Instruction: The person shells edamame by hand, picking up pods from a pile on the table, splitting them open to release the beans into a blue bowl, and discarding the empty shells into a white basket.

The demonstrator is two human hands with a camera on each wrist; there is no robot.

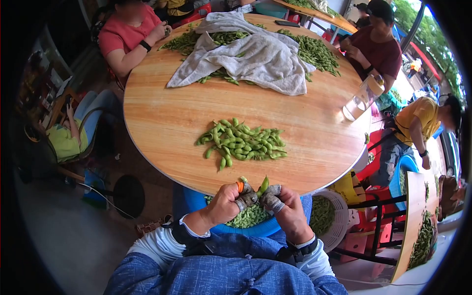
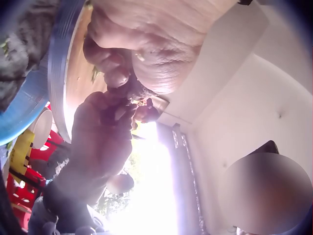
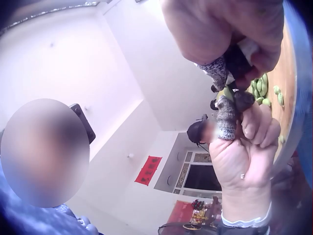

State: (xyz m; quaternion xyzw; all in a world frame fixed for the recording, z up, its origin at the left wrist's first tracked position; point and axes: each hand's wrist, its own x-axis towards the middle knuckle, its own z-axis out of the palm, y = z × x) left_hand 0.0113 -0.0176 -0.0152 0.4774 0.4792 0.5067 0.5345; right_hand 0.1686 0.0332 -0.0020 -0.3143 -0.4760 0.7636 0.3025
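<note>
Both hands meet above a blue tub point(image 1: 268, 229) of shelled green beans at the near table edge. A green pod point(image 1: 264, 186) stands up between the fingertips, pinched by the right hand point(image 1: 290, 211). The left hand point(image 1: 227, 202), with an orange band on a finger, touches its lower end with covered fingertips. In the right wrist view, part of the pod point(image 3: 225, 92) shows between the wrapped fingers of the left hand point(image 3: 247, 147) and the right hand point(image 3: 230, 34). In the left wrist view the pod is hidden by the hands. A heap of pods point(image 1: 243, 141) lies just beyond.
Grey cloths point(image 1: 255, 56) cover larger pod heaps at the far side of the round table point(image 1: 162, 118). A clear bottle point(image 1: 363, 98) stands at the right edge. A white basket point(image 1: 339, 221) of pods is right of the tub. Several people sit around.
</note>
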